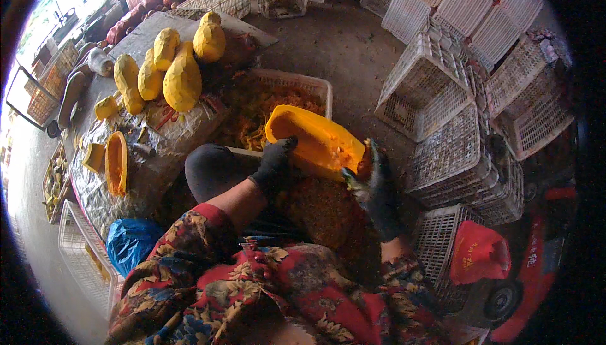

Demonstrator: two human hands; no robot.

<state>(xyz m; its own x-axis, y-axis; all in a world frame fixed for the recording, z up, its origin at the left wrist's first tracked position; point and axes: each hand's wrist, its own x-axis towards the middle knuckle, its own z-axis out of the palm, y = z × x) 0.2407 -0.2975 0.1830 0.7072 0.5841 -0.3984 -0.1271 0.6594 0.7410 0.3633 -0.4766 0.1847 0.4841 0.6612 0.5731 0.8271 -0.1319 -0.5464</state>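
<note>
A long, peeled pumpkin half (309,136) lies tilted between my hands, its cut, partly hollowed side facing up, with some loose orange pulp at the right end. My left hand (276,162), in a dark glove, grips its near left edge. My right hand (377,190), gloved too, is closed around the right end; whether it also holds a small tool is hidden. Below the pumpkin half is a crate (329,92) with orange pulp and scraps. A brown mass of seeds or pulp (328,212) sits beneath my hands, close to my knee.
Several peeled whole pumpkins (182,80) stand on the covered table (170,184) at left. Another pumpkin half (116,163) and a cut piece (93,157) lie nearer. Stacked plastic crates (451,146) rise at right, beside a red bag (480,253). A blue plastic bag (129,241) is at lower left.
</note>
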